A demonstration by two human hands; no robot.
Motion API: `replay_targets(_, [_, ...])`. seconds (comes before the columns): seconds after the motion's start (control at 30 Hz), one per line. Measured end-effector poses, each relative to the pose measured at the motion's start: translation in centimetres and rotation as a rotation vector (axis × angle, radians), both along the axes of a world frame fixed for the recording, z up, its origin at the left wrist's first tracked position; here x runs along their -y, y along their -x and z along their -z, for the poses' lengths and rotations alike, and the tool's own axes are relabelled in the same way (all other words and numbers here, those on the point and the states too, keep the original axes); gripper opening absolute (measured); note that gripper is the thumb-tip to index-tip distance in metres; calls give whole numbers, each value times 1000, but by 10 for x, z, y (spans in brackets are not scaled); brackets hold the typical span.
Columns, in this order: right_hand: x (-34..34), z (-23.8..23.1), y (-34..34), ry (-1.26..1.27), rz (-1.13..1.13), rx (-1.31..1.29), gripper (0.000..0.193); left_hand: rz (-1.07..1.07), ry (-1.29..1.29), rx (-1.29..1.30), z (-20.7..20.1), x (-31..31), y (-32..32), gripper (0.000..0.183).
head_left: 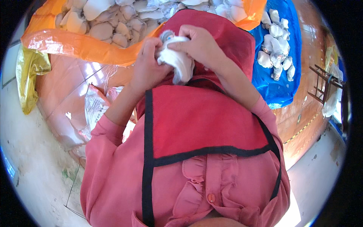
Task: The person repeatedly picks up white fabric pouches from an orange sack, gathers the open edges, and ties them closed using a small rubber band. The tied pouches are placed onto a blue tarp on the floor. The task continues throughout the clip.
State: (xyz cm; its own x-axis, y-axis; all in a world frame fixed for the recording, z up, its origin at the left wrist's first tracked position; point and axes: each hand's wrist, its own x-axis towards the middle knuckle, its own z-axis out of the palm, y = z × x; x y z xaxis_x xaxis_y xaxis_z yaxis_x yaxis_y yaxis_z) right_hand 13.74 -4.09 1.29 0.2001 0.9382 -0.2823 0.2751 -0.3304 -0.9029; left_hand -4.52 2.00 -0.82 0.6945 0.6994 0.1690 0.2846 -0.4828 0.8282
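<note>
My left hand (149,66) and right hand (200,43) grip 1 crumpled white cloth (176,59). Likely done: lumpy white bundles (278,44) on blue plastic (276,94); likely pending: rounded white pieces (101,34) on orange plastic (75,45).

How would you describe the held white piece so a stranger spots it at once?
Start at the large red, black-edged apron. Toward the picture's top, between the left hand and the right hand, is a crumpled white piece. Unlike the white pieces on the orange sheet and blue sheet, it alone is held.

Perhaps a workshop: heaped pieces (102,31)
</note>
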Motion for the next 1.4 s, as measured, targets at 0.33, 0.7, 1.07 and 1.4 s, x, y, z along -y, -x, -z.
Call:
replay_targets(0.33, [-9, 52, -31, 66, 114, -140, 26, 144, -429, 216, 71, -41, -53, 38])
replay_targets(0.7, [8, 65, -55, 12, -197, 302, 33, 212, -512, 265, 87, -49, -52, 36])
replay_targets(1.07, [17, 66, -66, -138, 75, 38, 36, 353, -480, 243, 59, -57, -53, 34])
replay_targets(1.4, [-16, 47, -77, -423, -228, 218, 28, 522, -593, 182, 38, -70, -59, 31])
